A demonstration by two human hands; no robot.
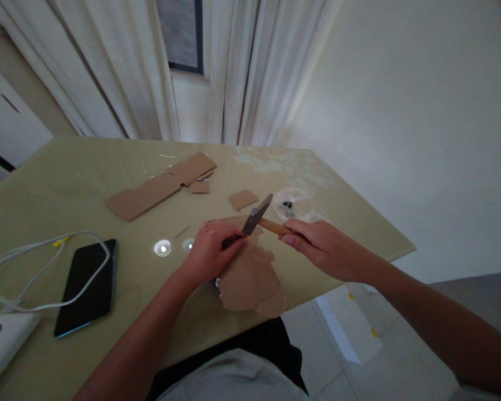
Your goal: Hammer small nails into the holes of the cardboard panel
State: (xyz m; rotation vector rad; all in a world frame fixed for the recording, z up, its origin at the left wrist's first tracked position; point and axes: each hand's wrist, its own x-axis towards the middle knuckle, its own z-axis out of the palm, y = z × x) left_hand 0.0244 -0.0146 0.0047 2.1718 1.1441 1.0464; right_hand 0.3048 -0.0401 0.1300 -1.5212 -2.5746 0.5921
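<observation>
My right hand [317, 243] is closed round the wooden handle of a hammer [256, 216]. The hammer's dark metal head slants just above the fingertips of my left hand [211, 248]. My left fingers are curled and pressed together over a small dark piece [231, 241], whose kind I cannot make out. Beneath that hand lies a torn sheet of brown cardboard [250, 275] near the table's front edge. A tan strip with rows of small holes [231, 221] shows just beyond my left fingers, partly hidden by the hand and the hammer head.
Behind my right hand sits a clear plastic bag [304, 206] with small black bits. Cardboard strips [158, 192] and a loose cardboard piece [243, 199] lie farther back. A thin metal rod [182, 231] rests left of my hand. A black phone [87, 285] and white cable [45, 305] occupy the left side.
</observation>
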